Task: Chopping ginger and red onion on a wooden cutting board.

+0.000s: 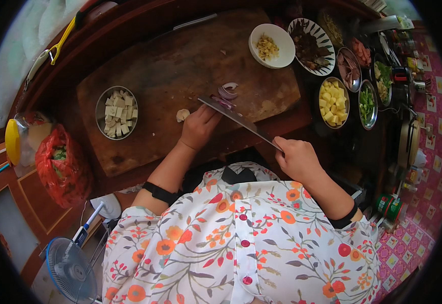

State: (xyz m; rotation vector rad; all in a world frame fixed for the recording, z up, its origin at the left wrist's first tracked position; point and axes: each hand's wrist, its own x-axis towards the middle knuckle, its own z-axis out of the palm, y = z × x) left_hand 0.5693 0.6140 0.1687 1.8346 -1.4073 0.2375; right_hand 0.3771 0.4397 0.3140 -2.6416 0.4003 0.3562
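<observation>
My right hand (296,157) is closed around the handle of a kitchen knife (240,121), whose broad blade slants up and left over a wooden chopping board (160,76). Beside the blade, my left hand (202,127) rests with its fingertips against or just behind the knife's far end; whatever is under those fingers is hidden. Red onion pieces (224,102) lie along the far side of the blade, with curved onion slices (228,90) just beyond them. A pale piece of garlic or peel (183,114) sits left of my left hand.
Left on the board stands a metal bowl of white cubes (119,114). A white bowl (257,57) with minced bits is at the back right, near a patterned plate (329,62) and a bowl of yellow cubes (333,102). A red plastic bag (63,167) hangs at the left.
</observation>
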